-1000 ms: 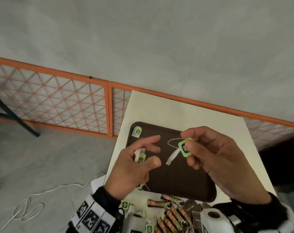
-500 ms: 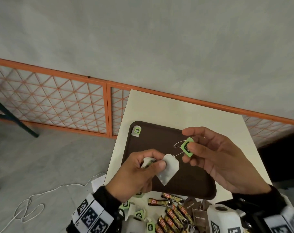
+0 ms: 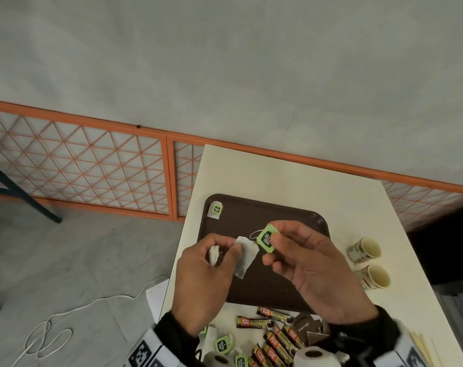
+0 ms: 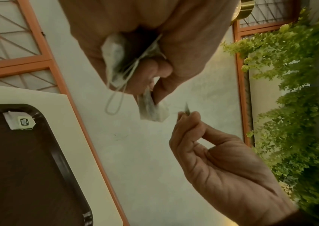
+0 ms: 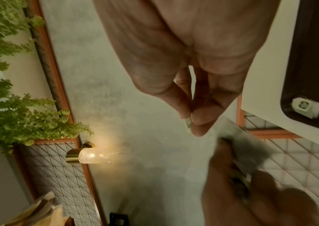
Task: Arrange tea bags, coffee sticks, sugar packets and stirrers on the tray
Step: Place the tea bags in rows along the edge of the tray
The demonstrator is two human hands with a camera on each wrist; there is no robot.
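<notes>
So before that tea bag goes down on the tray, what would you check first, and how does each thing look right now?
1. Pouch held: ok. The left hand pinches the tea bag pouch by its top corner.
2. Tag held: ok. The right hand pinches the green tag.
3. String free: cannot tell. It loops between pouch and tag, and a second tea bag is bunched in the left grip.
4. Landing spot: ok. The brown tray has bare surface beside the placed tea bag in its far left corner.
5. Hands over the tray: ok.
</notes>
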